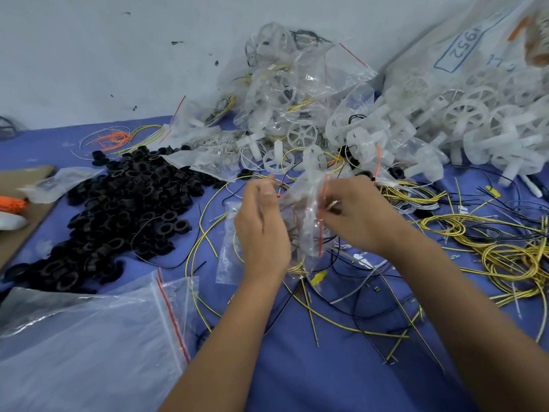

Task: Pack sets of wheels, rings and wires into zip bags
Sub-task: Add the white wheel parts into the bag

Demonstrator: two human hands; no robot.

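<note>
A clear zip bag (306, 212) with a red seal line hangs between both hands at the centre, above the blue cloth. My left hand (263, 230) grips its left side. My right hand (353, 215) pinches the bag at the red seal line. Dark parts and a yellow wire show dimly through the plastic. A heap of black rings (127, 203) lies to the left. White wheels (463, 120) are piled at the back right. Yellow and black wires (505, 257) lie tangled on the right.
A mound of filled zip bags (291, 93) leans on the back wall. A stack of empty zip bags (89, 337) lies at the front left. Brown cardboard (17, 209) with orange pieces sits at the left edge. A big printed sack (463, 46) stands at the back right.
</note>
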